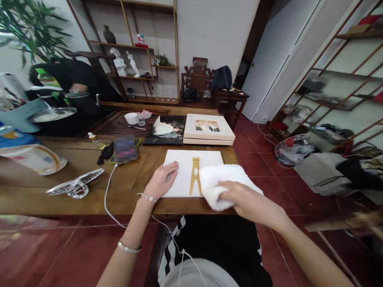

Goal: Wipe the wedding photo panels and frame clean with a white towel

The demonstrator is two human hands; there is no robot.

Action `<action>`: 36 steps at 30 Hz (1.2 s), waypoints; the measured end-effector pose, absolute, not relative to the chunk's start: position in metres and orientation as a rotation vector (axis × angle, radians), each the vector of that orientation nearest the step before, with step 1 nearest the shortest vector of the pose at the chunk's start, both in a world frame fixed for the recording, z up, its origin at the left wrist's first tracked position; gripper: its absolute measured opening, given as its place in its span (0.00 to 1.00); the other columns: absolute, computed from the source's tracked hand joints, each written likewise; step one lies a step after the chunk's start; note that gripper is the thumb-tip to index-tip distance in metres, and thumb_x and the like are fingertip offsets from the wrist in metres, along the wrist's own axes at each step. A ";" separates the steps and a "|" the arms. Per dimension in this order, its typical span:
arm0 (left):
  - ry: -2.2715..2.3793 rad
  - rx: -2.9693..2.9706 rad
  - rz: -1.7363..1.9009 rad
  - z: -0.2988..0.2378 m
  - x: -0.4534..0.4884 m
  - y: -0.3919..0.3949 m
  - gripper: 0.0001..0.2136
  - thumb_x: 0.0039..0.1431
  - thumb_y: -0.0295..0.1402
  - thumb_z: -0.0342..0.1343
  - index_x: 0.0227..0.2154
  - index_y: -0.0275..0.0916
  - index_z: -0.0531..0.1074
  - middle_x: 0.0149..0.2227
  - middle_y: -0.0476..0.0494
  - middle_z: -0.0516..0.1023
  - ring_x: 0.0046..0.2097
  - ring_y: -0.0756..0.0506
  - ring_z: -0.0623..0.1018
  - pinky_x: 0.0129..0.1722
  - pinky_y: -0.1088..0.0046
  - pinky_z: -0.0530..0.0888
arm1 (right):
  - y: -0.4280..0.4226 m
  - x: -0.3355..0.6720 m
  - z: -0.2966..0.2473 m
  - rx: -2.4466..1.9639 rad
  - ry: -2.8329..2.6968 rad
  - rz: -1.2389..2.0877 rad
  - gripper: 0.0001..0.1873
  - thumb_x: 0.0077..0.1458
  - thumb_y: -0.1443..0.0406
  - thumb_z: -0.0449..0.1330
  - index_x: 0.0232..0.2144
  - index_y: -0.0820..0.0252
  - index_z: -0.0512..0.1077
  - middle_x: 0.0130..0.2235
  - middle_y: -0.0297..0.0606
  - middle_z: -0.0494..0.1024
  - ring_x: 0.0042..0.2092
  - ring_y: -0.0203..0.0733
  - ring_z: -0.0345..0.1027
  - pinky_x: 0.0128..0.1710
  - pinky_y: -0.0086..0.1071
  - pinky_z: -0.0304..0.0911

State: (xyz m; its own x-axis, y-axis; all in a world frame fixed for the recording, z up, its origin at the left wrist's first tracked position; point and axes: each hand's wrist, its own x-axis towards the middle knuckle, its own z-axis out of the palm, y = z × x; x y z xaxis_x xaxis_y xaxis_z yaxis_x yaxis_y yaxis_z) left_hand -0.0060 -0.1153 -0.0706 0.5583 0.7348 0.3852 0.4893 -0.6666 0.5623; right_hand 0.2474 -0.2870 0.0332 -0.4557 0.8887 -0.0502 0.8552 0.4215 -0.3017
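White panel [182, 159] lies flat at near edge of desk [74, 195]; gold strip [195, 175] runs away from body. Left hand [163, 179] rests on panel's left margin, fingers flat, close together. Right hand [248, 201] fingers clutch white towel [221, 177] on panel's right side, just right of strip.

Table [44, 199]: long, dark wood;
Far edge: cream framed picture [208, 128] just beside a black painted panel [167, 135]; white bowl [131, 118] behind;
Left of centre: blurred phone [126, 149], white cable [107, 195] trailing off the front edge; silver leaf-shaped dish [76, 184];
Back wall: open shelf [176, 52] with dark vase [109, 35], white figurines [119, 61]; carved chair [199, 77]; backpack [222, 78];
Upper left: green plant [28, 28]
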 end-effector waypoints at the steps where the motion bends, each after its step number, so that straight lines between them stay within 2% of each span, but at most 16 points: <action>1: 0.997 2.402 0.857 -0.071 -0.006 -0.115 0.15 0.62 0.37 0.49 0.46 0.38 0.76 0.53 0.38 0.75 0.57 0.39 0.73 0.60 0.52 0.63 | -0.297 0.244 0.036 -1.561 -2.550 0.471 0.32 0.36 0.82 0.45 0.41 0.56 0.73 0.50 0.40 0.73 0.54 0.43 0.64 0.53 0.35 0.58; 4: 1.001 2.404 0.851 -0.070 -0.006 -0.115 0.15 0.62 0.37 0.49 0.45 0.39 0.76 0.53 0.39 0.75 0.57 0.39 0.73 0.60 0.52 0.63 | -0.311 0.238 0.043 -1.570 -2.533 0.540 0.34 0.36 0.82 0.45 0.43 0.54 0.72 0.51 0.38 0.73 0.55 0.42 0.63 0.53 0.34 0.58; 8: 1.007 2.408 0.857 -0.070 -0.005 -0.115 0.15 0.61 0.37 0.49 0.45 0.39 0.76 0.53 0.39 0.75 0.56 0.39 0.73 0.60 0.52 0.64 | -0.291 0.245 0.042 -1.624 -2.497 0.557 0.32 0.39 0.81 0.47 0.44 0.53 0.72 0.47 0.39 0.74 0.50 0.44 0.66 0.50 0.36 0.60; 15: 1.009 2.401 0.856 -0.068 -0.006 -0.116 0.15 0.62 0.37 0.49 0.45 0.39 0.76 0.53 0.38 0.75 0.56 0.39 0.73 0.60 0.52 0.64 | -0.210 0.260 0.019 -1.680 -2.438 0.268 0.32 0.41 0.81 0.50 0.48 0.58 0.72 0.47 0.44 0.74 0.50 0.49 0.67 0.48 0.40 0.62; 18: 1.007 2.399 0.857 -0.068 -0.006 -0.117 0.15 0.62 0.37 0.49 0.45 0.39 0.76 0.53 0.38 0.75 0.57 0.40 0.73 0.60 0.52 0.64 | -0.183 0.263 0.006 -1.650 -2.423 0.170 0.32 0.41 0.82 0.49 0.49 0.62 0.71 0.50 0.49 0.73 0.54 0.52 0.64 0.51 0.43 0.61; 20: 1.007 2.396 0.863 -0.068 -0.005 -0.117 0.15 0.62 0.37 0.49 0.45 0.39 0.76 0.53 0.38 0.75 0.57 0.40 0.73 0.60 0.52 0.64 | -0.177 0.265 -0.002 -1.635 -2.424 0.151 0.32 0.41 0.82 0.49 0.49 0.64 0.71 0.54 0.50 0.70 0.59 0.54 0.59 0.56 0.46 0.57; 22: 1.007 2.396 0.867 -0.068 -0.005 -0.117 0.15 0.62 0.37 0.49 0.45 0.38 0.76 0.53 0.37 0.75 0.56 0.39 0.73 0.60 0.52 0.64 | -0.183 0.264 -0.007 -1.620 -2.418 0.133 0.33 0.41 0.82 0.48 0.49 0.63 0.71 0.58 0.50 0.67 0.63 0.53 0.53 0.60 0.49 0.52; 25: 1.001 2.401 0.857 -0.069 -0.005 -0.117 0.15 0.62 0.37 0.48 0.45 0.38 0.76 0.53 0.37 0.75 0.56 0.39 0.73 0.60 0.52 0.64 | -0.213 0.261 -0.006 -1.601 -2.423 0.158 0.32 0.39 0.83 0.48 0.47 0.62 0.73 0.61 0.47 0.65 0.65 0.51 0.50 0.62 0.51 0.48; 32: 1.006 2.396 0.846 -0.068 -0.005 -0.117 0.15 0.61 0.37 0.48 0.45 0.39 0.76 0.53 0.38 0.75 0.57 0.39 0.72 0.60 0.52 0.63 | -0.311 0.248 0.025 -1.565 -2.504 0.520 0.32 0.39 0.82 0.47 0.44 0.54 0.73 0.62 0.37 0.64 0.65 0.44 0.51 0.63 0.44 0.51; 36: 1.003 2.399 0.856 -0.069 -0.005 -0.116 0.15 0.61 0.37 0.48 0.45 0.38 0.76 0.53 0.38 0.75 0.56 0.39 0.73 0.60 0.51 0.64 | -0.322 0.247 0.035 -1.610 -2.485 0.642 0.33 0.40 0.81 0.48 0.45 0.51 0.73 0.61 0.35 0.65 0.63 0.44 0.54 0.61 0.40 0.54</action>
